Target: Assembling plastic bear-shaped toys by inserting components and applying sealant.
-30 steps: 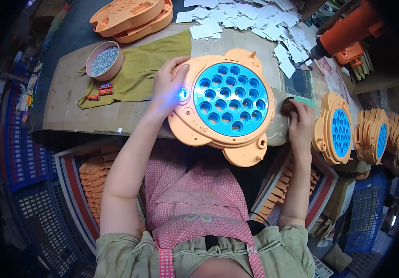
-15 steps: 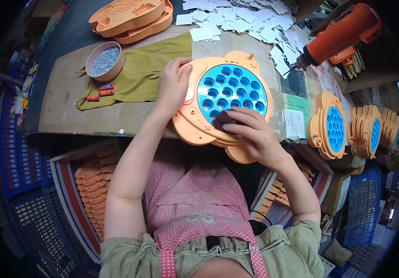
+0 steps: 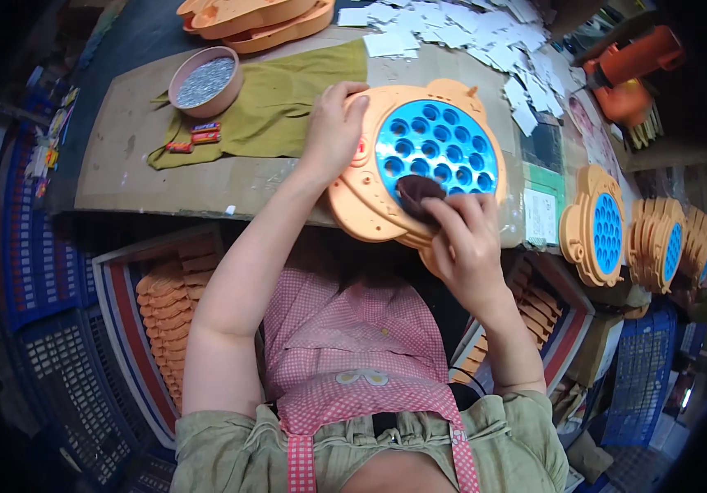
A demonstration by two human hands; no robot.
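Observation:
An orange plastic toy casing point(image 3: 370, 207) with a round blue panel point(image 3: 444, 144) full of holes is tilted up at the table's front edge. My left hand point(image 3: 337, 131) grips its left side, fingers over the upper rim and thumb on the face. Between the fingers of my right hand point(image 3: 467, 234) is a dark brown cloth point(image 3: 419, 195), pressed on the lower edge of the blue panel. Part of the casing's lower right side is hidden behind my right hand.
An olive cloth point(image 3: 296, 99) lies left of the casing, with a pink bowl of small metal screws point(image 3: 233, 92) and several batteries point(image 3: 205, 138). White cards point(image 3: 485, 37) are scattered behind. An orange power drill point(image 3: 637, 57) hangs at right, above stacked casings point(image 3: 649, 238).
The brown cloth has shifted along the lower part of the panel, and my right wrist has turned more upright. The whole view has shifted slightly. My left hand keeps its grip.

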